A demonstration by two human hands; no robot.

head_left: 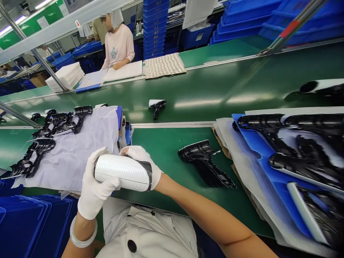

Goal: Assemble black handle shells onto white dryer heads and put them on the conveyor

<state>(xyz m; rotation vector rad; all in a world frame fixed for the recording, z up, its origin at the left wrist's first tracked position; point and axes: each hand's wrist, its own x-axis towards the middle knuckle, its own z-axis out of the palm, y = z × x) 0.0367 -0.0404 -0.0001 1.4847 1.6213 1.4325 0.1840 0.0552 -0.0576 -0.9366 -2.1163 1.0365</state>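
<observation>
Both my hands wear white gloves and hold a white ridged housing (pixel 120 172) with black ends, tilted in front of my body. My left hand (pixel 94 190) wraps round its left end, thumb along the near side. My right hand (pixel 142 157) grips the far side towards the right end, its fingers partly hidden behind it. On the green bench to the right lies a black pistol-shaped shell half (pixel 202 161). A small white-and-black pistol-shaped housing (pixel 156 106) sits farther off on the green belt.
At left, several black shells (pixel 82 116) lie on a foam-covered stack (pixel 80 154). More black shells (pixel 260 122) rest on a blue sheet (pixel 252 143) at right. Blue bins (pixel 24 222) stand at lower left. Across the belt (pixel 228 82), a person (pixel 119 46) works beside a stack of blue trays (pixel 155 28).
</observation>
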